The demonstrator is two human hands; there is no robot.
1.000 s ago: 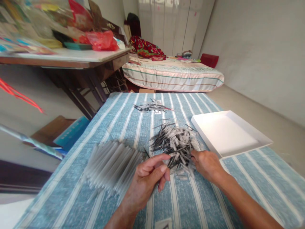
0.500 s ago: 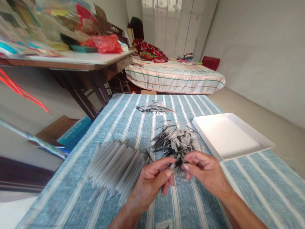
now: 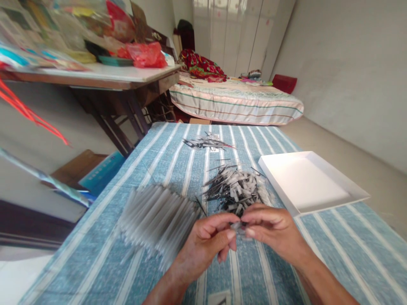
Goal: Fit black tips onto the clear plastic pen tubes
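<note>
My left hand [image 3: 213, 240] and my right hand [image 3: 276, 231] meet fingertip to fingertip low over the table. Both are closed in a pinch, and whatever small piece they hold is too small and hidden to name. Just beyond them lies a loose heap of thin black sticks and short clear plastic pieces [image 3: 243, 186]. To the left of my left hand, a stack of long translucent grey tubes [image 3: 159, 220] lies side by side, slanting across the cloth.
A shallow white box [image 3: 313, 182], open at the top, stands on the right of the striped blue tablecloth [image 3: 152, 163]. Farther back lies a smaller heap of thin black and clear pieces [image 3: 206, 142]. A cluttered desk [image 3: 111, 78] is at left, a bed [image 3: 235, 99] behind.
My right hand has come away from the heap's right side, moving left and nearer to meet my left hand's fingertips. My left hand has shifted slightly right in view, its pinch kept.
</note>
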